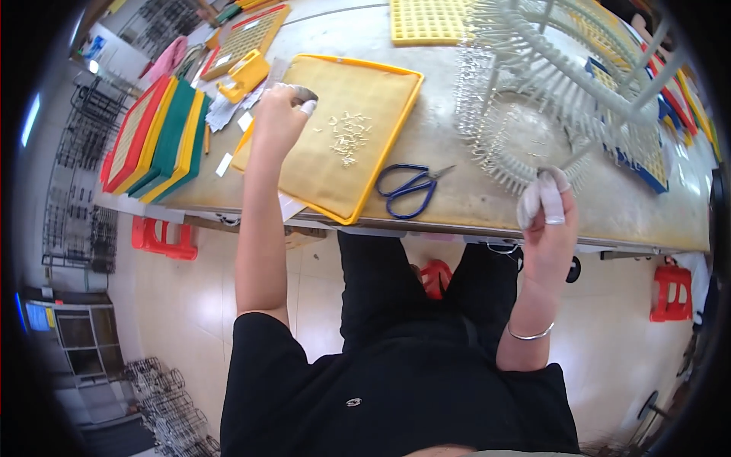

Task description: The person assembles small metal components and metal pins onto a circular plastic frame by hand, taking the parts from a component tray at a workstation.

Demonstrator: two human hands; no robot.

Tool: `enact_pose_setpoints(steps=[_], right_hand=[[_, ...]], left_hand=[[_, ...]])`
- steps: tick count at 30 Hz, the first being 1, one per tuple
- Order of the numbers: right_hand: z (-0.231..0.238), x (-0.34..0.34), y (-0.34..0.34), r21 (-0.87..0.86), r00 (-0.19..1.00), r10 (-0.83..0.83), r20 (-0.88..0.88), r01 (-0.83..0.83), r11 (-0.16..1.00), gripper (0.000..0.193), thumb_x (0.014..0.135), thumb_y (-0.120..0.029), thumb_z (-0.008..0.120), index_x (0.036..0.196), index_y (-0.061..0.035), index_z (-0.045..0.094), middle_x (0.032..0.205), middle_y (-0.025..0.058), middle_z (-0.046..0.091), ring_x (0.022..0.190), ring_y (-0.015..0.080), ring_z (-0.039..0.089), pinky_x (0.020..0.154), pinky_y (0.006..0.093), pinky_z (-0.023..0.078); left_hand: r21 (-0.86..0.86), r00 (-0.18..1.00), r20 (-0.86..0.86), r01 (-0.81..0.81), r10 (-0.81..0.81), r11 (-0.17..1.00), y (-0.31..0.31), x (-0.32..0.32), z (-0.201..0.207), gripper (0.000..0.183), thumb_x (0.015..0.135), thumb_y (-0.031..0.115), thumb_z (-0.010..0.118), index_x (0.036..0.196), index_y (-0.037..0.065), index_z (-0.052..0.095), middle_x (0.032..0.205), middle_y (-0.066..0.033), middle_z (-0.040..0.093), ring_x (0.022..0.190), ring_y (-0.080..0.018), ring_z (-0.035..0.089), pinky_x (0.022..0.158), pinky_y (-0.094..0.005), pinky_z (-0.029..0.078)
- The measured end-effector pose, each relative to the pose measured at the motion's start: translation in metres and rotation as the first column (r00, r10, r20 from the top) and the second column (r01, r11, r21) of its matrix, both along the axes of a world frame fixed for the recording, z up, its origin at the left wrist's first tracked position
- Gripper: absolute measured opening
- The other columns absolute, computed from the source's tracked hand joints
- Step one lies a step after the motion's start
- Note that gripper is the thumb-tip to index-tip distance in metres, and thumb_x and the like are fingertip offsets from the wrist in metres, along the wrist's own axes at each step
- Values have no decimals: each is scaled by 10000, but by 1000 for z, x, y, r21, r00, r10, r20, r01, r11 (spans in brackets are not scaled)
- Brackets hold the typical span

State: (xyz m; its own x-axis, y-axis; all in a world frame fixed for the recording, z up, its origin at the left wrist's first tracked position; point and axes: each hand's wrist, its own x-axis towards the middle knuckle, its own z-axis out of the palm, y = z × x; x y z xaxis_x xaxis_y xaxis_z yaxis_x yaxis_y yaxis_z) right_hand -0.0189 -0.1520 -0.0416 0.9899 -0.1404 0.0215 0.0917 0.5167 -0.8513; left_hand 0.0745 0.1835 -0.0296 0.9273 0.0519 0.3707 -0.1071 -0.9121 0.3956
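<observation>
My left hand [285, 107], with pale covers on its fingertips, is closed in a pinch above the left side of a yellow-rimmed tray [381, 84]. Whatever its fingers hold is too small to make out. A loose heap of small, pale, slender pieces [350, 139] lies on the tray's tan surface. My right hand [547, 206], white covers on its fingers, is closed at the near edge of a white rack [609, 95] with rings of many prongs. Its fingertips meet the prongs there; what they pinch is hidden. Blue-handled scissors [407, 188] lie between tray and rack.
Red, yellow and green trays [156, 141] stand stacked on edge at the left. Behind them are a yellow holder [248, 75] and a slotted board [245, 39]. A yellow grid tray [430, 21] lies at the back. Red stools [164, 238] stand below the table [457, 209].
</observation>
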Motion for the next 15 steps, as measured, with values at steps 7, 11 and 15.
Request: enact_pose_setpoints(steps=[7,11,15], right_hand=[[3,-2,8,-40,997,-70,-15,69,997,125,917,-124,492,989,-35,543,600,-21,426,480,42,342,424,195,248],[0,-2,9,-22,999,-32,16,32,999,122,923,-124,488,989,-37,541,604,-19,428,482,44,343,427,200,246],[1,-3,9,-27,998,-57,13,57,998,132,926,-124,484,1004,-34,541,605,-18,428,482,46,344,431,200,251]], left_hand=[[-39,991,-133,-40,35,998,0,-5,-19,179,748,83,653,922,45,680,911,-143,616,819,-218,608,714,-305,483],[88,994,-105,-9,18,996,5,1,-37,144,750,70,650,888,33,668,933,-141,610,833,-214,600,709,-305,483],[-1,998,-69,-4,4,1000,1,-3,-34,133,755,52,644,878,4,628,862,-123,617,782,-196,602,693,-281,481]])
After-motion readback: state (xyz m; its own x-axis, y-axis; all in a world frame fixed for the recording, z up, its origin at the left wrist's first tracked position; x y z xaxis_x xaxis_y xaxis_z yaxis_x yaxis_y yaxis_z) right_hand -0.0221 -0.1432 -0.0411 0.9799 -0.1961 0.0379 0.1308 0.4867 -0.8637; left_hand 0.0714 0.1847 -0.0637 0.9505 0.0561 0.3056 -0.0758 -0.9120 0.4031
